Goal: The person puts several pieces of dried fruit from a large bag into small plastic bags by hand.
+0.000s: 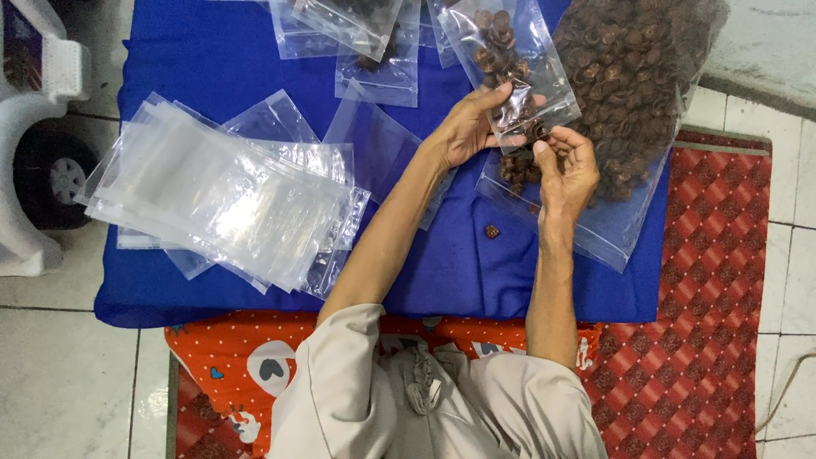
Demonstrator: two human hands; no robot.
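Observation:
My left hand (470, 126) grips a small clear plastic bag (508, 59) partly filled with small brown dried pieces, holding it by its open lower edge. My right hand (565, 166) is closed on a few of the brown pieces right at the bag's mouth. Just right of both hands lies a big clear sack of the same brown pieces (633, 76), its open end spilling toward my hands. One loose brown piece (491, 230) lies on the blue cloth (212, 51) below my hands.
A fanned stack of empty clear bags (225, 191) lies on the left of the blue cloth. Filled small bags (374, 42) sit at the top. A red patterned mat (714, 323) is at the right, a white plastic toy car (34, 127) at the far left.

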